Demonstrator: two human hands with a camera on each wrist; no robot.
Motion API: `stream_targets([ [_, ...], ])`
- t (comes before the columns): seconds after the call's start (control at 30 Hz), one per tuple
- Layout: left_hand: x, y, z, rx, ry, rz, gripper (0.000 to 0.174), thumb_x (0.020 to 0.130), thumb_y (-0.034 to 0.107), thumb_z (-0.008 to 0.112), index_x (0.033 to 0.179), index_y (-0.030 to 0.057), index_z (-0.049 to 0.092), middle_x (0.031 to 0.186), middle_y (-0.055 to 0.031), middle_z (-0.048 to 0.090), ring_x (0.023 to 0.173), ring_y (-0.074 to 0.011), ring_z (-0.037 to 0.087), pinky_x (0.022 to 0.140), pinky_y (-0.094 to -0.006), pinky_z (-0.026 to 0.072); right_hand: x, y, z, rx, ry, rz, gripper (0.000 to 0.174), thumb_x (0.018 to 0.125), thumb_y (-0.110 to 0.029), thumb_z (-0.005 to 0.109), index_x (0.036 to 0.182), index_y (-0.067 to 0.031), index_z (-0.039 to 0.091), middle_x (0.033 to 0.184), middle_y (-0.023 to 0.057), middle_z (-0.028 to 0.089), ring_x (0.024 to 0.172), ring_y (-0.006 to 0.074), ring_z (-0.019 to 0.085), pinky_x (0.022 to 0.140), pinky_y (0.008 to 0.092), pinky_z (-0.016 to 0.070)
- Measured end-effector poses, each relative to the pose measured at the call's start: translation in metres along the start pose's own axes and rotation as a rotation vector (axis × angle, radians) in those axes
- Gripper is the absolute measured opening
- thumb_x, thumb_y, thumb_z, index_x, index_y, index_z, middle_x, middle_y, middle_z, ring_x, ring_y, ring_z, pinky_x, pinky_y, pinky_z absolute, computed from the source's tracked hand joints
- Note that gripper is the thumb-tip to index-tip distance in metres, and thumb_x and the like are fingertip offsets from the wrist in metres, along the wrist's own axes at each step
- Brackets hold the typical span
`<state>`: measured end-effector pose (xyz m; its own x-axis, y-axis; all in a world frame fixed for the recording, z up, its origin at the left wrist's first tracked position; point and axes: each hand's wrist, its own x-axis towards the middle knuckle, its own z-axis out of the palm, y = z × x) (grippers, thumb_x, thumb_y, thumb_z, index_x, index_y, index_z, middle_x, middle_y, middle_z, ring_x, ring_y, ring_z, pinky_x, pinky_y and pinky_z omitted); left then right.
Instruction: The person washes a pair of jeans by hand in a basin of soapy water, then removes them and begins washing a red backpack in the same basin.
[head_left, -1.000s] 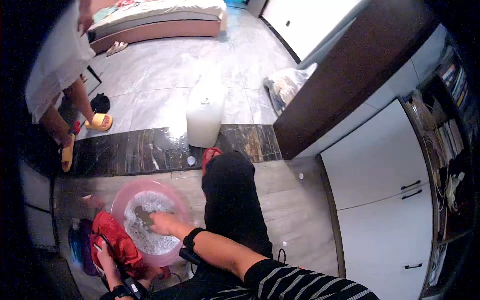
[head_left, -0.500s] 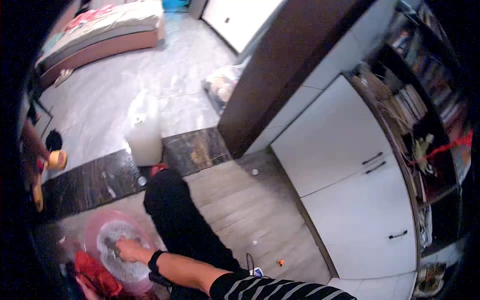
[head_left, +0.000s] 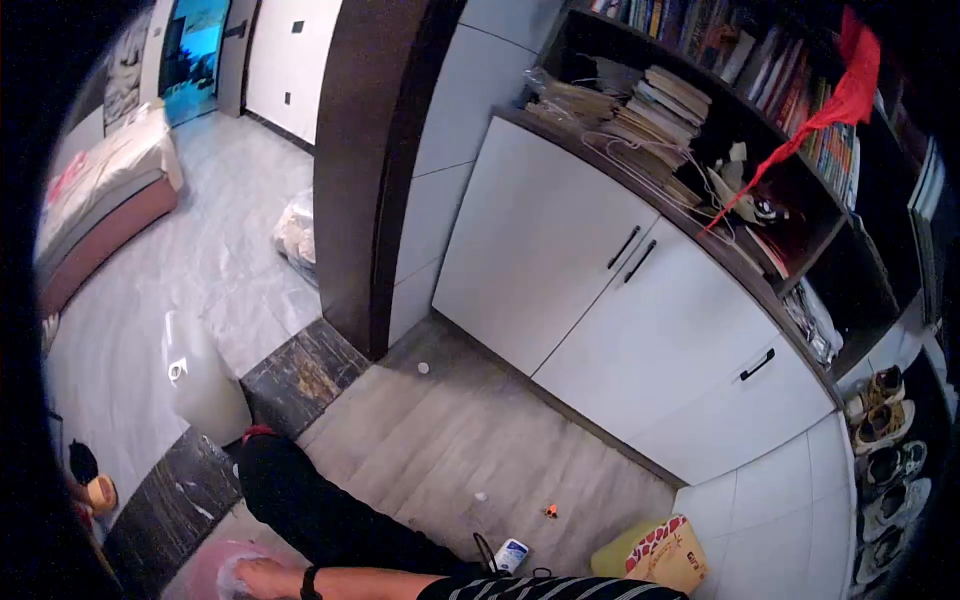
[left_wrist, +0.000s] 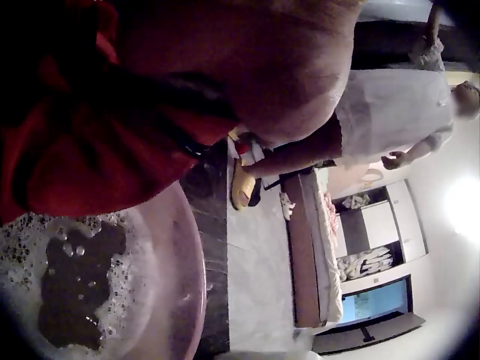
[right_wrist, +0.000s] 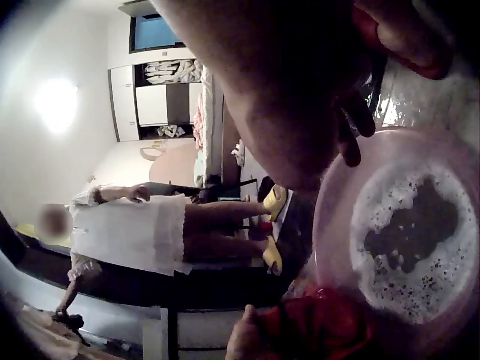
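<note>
A pink basin of grey water topped with white suds stands on the floor; only a sliver shows at the bottom left of the head view. My right hand is over the basin there. In the right wrist view its fingers hang loosely bent beside the basin's rim, holding nothing visible. A bunched red cloth lies against my left hand, which grips it beside the basin. Most of the left fingers are hidden in shadow and cloth, and the head view does not include that hand.
A large whitish jug stands by the dark stone threshold. White cabinets with cluttered shelves line the right side. A yellow box and shoes are at lower right. A person in white stands beyond the basin.
The head view has swung right, so the basin and right hand have slid to the bottom left edge. The left hand and red cloth have left that view; the box and shoes have come in.
</note>
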<state>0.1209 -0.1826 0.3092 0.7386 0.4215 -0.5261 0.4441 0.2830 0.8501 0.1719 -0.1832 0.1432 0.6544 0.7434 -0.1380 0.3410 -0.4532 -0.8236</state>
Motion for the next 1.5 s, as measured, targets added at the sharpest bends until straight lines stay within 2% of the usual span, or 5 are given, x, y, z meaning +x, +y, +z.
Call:
stream_targets([
  [0.17,0.015,-0.01,0.008,0.004,-0.066,-0.016,0.062,0.099,0.049,0.035,0.14,0.0024,0.039,0.145,-0.0149,0.034,0.133,-0.0327,0.033,0.109,-0.0456,0.0295,-0.021,-0.013,-0.028,-0.087,-0.046,-0.093,0.035,0.082,-0.022,0.062,0.113,-0.0075,0.065,0.111,0.015,0.064,0.102,0.0336,0.061,0.087,0.0457,0.0484],
  [0.53,0.041,-0.042,-0.036,0.034,-0.042,-0.049,0.061,0.098,0.049,0.037,0.138,0.003,0.041,0.142,-0.0137,0.039,0.13,-0.0316,0.038,0.106,-0.0449,0.0331,-0.017,-0.021,0.014,-0.028,0.373,-0.261,0.019,0.066,-0.009,0.064,0.082,-0.0007,0.065,0.078,0.0215,0.066,0.071,0.0384,0.064,0.061,0.0462,0.0517],
  [0.77,0.054,-0.058,-0.083,0.074,0.019,-0.091,0.061,0.098,0.049,0.039,0.137,0.0033,0.042,0.139,-0.013,0.042,0.127,-0.0309,0.041,0.105,-0.0444,0.0353,0.024,-0.025,0.062,-0.111,0.183,-0.252,0.019,0.058,-0.014,0.07,0.074,-0.0047,0.069,0.073,0.0183,0.067,0.068,0.0343,0.066,0.058,0.0436,0.0516],
  [0.87,0.057,-0.066,-0.103,0.08,0.049,-0.114,0.06,0.097,0.049,0.039,0.137,0.0035,0.042,0.138,-0.0127,0.043,0.126,-0.0305,0.043,0.104,-0.0442,0.0363,0.014,-0.034,0.06,0.039,0.322,-0.202,0.02,0.058,-0.018,0.07,0.074,-0.0049,0.069,0.072,0.0174,0.067,0.067,0.0333,0.067,0.058,0.0435,0.0518],
  [1.5,0.026,-0.094,-0.28,0.031,0.169,-0.231,0.059,0.096,0.049,0.044,0.134,0.0044,0.045,0.132,-0.0107,0.051,0.12,-0.0286,0.051,0.1,-0.0429,0.0424,-0.048,-0.058,-0.015,0.134,0.049,-0.106,0.022,0.079,-0.014,0.051,0.084,-0.0012,0.068,0.088,0.0239,0.066,0.08,0.0356,0.066,0.072,0.0452,0.0516],
])
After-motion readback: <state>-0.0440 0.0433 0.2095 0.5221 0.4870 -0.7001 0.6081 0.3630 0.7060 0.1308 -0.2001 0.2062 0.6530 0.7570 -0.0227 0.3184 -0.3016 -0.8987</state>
